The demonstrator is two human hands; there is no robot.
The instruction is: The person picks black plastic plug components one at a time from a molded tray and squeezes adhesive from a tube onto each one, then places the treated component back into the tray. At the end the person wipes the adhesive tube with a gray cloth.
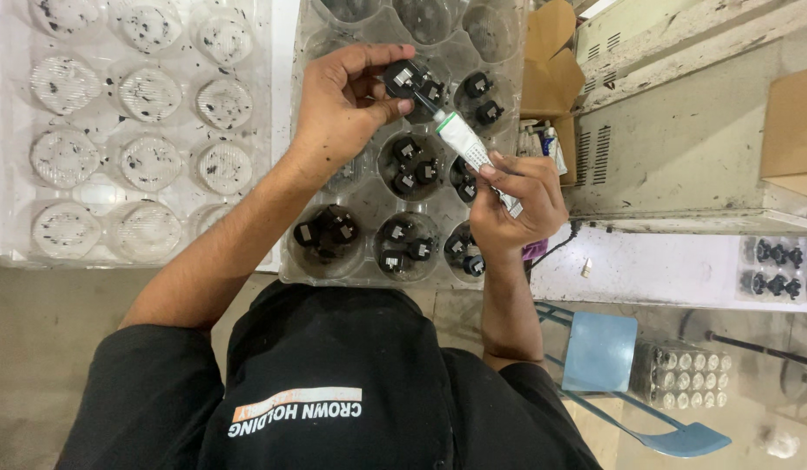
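Observation:
My left hand [342, 104] pinches a small black plastic part [402, 78] with a metal insert above a clear moulded tray [369, 204]. My right hand [517, 204] grips a white and green tube [460, 137], its dark nozzle tip touching the held part. The tray's round pockets hold several similar black parts [408, 165], two or three to a pocket; the far pockets look empty.
A second clear tray [99, 130] with empty, black-speckled pockets lies to the left. Open cardboard boxes [551, 70] and a grey metal housing [682, 148] stand to the right. Another tray of black parts [773, 265] sits far right. A blue chair [599, 348] is below.

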